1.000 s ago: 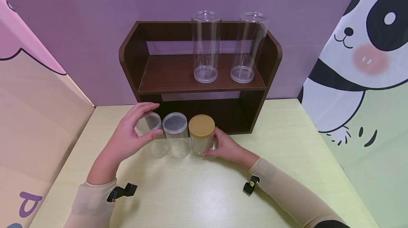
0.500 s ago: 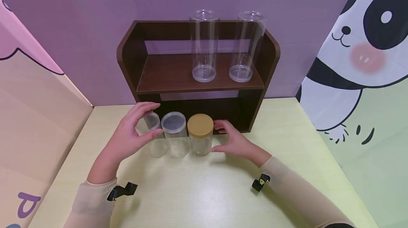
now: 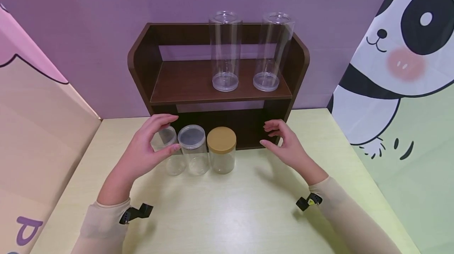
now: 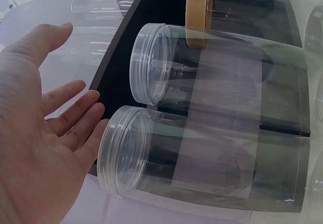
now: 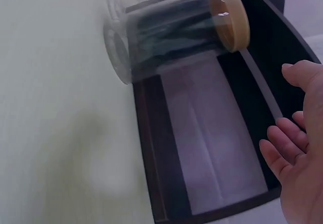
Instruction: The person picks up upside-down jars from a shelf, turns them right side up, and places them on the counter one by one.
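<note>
Three clear jars stand in a row on the table before the brown shelf. The leftmost jar [image 3: 175, 166] is partly hidden by my left hand [image 3: 142, 151], whose fingers and thumb are spread beside its lid. In the left wrist view that palm faces the clear lid [image 4: 123, 151], with the fingertips very close to it; contact cannot be told. A middle jar [image 3: 198, 161] has a clear lid, and the right one has a tan lid [image 3: 221, 140]. My right hand [image 3: 292, 149] hovers apart from the jars, near the shelf's right side, with its fingers loosely bent around nothing.
The two-tier brown shelf [image 3: 177, 84] stands right behind the jars. On its upper board are two tall clear cylinders, one near the middle [image 3: 225, 53] and one at the right [image 3: 271, 53]. The pale table [image 3: 227, 214] spreads out in front.
My right hand has let go of the tan-lidded jar and moved away to the right. The left hand and the three jars have stayed in place.
</note>
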